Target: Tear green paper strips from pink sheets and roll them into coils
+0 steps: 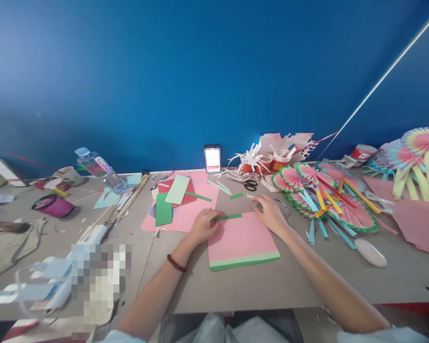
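Pale sleeves [379, 336], then green-edged pink paper [243, 238]

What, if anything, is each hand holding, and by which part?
Left hand: fingers on the left end of the narrow green paper strip at the far edge of the rectangular pink paper sheet; pinched or pressed, unclear. Right hand: can't tell if holding.

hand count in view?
2: the left hand at the green strip near the pink sheet's far edge; the right hand by that sheet's far right corner.
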Available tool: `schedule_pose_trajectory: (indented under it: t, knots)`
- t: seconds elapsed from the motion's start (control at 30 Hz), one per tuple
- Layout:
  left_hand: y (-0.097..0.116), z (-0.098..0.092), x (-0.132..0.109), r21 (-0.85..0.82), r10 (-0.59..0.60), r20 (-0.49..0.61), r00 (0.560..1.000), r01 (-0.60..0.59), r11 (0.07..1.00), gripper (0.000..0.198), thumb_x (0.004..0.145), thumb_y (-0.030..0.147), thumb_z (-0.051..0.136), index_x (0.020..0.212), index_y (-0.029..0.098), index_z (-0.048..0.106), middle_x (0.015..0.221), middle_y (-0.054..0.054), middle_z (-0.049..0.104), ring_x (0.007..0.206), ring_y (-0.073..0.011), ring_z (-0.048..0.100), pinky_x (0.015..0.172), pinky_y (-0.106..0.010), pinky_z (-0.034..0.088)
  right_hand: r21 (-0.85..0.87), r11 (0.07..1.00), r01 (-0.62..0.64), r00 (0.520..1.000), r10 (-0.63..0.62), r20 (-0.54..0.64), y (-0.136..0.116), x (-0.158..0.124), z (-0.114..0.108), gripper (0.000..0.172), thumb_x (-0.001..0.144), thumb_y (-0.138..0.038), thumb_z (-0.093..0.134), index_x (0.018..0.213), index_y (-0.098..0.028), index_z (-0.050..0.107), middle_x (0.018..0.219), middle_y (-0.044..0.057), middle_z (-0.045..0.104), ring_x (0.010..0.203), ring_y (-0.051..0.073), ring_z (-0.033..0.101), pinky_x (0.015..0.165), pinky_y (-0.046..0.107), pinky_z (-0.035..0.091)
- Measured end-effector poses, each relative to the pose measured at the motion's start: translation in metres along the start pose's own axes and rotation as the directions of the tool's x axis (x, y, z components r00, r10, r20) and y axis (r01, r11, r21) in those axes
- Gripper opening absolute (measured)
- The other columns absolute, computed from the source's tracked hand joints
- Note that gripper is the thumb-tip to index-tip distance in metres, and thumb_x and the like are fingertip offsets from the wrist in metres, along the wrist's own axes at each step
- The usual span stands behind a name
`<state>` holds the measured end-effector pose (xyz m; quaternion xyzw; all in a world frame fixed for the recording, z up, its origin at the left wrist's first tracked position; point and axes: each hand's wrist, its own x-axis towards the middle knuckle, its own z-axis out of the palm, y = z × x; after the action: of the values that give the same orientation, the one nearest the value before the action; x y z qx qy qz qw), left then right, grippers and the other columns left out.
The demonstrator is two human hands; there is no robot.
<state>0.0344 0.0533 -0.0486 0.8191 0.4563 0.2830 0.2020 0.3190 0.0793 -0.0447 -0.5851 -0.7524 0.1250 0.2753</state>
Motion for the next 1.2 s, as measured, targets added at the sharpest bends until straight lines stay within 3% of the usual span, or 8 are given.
schedule_pose_trajectory:
  t: [0.17, 0.27, 0.47, 0.8, 1.0, 1.2]
  knots:
    - [-0.003, 0.001, 0.000, 0.047, -0.004, -0.020, 1.000, 0.005, 0.999, 0.049, 0.077, 0.004, 0.054, 0.119, 0.022, 0.069, 0.097, -0.005, 0.077, 0.091, -0.0226, 0.069, 0.089, -0.038, 0.050, 0.051, 0.996, 0.070, 0.983, -0.078, 0.166, -0.019, 0.030, 0.001, 0.029, 0.094, -0.011, 0.053, 0.115, -0.017, 0.071, 0.124, 0.013, 0.071, 0.116, 0.024, 0.064, 0.103, 0.034, 0.047]
    - [-0.007, 0.003, -0.001, 0.016, 0.021, -0.060, 0.998, -0.020, 1.000, 0.060, 0.078, 0.002, 0.053, 0.134, 0.023, 0.061, 0.105, -0.005, 0.077, 0.097, -0.0218, 0.070, 0.092, -0.037, 0.050, 0.010, 0.999, 0.051, 0.981, -0.052, 0.188, -0.022, 0.052, 0.005, 0.028, 0.094, -0.011, 0.054, 0.116, -0.015, 0.072, 0.125, 0.014, 0.070, 0.119, 0.024, 0.061, 0.107, 0.035, 0.044]
    - [-0.014, 0.006, -0.001, 0.024, 0.009, -0.089, 0.996, -0.007, 1.000, 0.062, 0.079, 0.001, 0.051, 0.137, 0.022, 0.057, 0.110, -0.005, 0.076, 0.099, -0.0201, 0.070, 0.094, -0.037, 0.050, -0.059, 0.997, -0.041, 0.979, 0.051, 0.195, -0.016, 0.074, 0.010, 0.013, 0.084, -0.014, 0.072, 0.096, -0.017, 0.077, 0.109, 0.012, 0.071, 0.113, 0.027, 0.062, 0.102, 0.041, 0.045]
    - [-0.012, 0.003, 0.000, 0.069, -0.117, -0.109, 0.987, 0.125, 0.990, 0.064, 0.074, -0.001, 0.049, 0.134, 0.021, 0.060, 0.108, -0.006, 0.076, 0.099, -0.0198, 0.069, 0.098, -0.039, 0.049, 0.023, 0.995, -0.100, 0.957, 0.090, 0.275, -0.008, 0.078, -0.001, 0.007, 0.081, -0.017, 0.070, 0.080, -0.018, 0.077, 0.089, 0.005, 0.076, 0.087, 0.019, 0.068, 0.082, 0.028, 0.050]
    - [-0.012, 0.002, 0.000, 0.069, -0.150, -0.121, 0.981, 0.159, 0.985, 0.064, 0.075, 0.001, 0.048, 0.133, 0.023, 0.061, 0.106, -0.004, 0.075, 0.098, -0.0197, 0.068, 0.096, -0.038, 0.050, 0.076, 0.984, -0.162, 0.882, 0.110, 0.458, -0.004, 0.078, -0.023, 0.005, 0.073, -0.019, 0.073, 0.072, -0.020, 0.078, 0.074, 0.001, 0.076, 0.072, 0.017, 0.068, 0.070, 0.024, 0.050]
    - [-0.013, 0.002, 0.001, 0.071, -0.150, -0.121, 0.981, 0.159, 0.985, 0.062, 0.075, 0.000, 0.049, 0.131, 0.022, 0.062, 0.105, -0.004, 0.076, 0.098, -0.0200, 0.069, 0.096, -0.037, 0.051, 0.076, 0.972, -0.223, 0.784, 0.133, 0.606, -0.009, 0.073, -0.020, 0.008, 0.064, -0.021, 0.078, 0.058, -0.019, 0.073, 0.059, 0.000, 0.070, 0.060, 0.015, 0.063, 0.061, 0.023, 0.048]
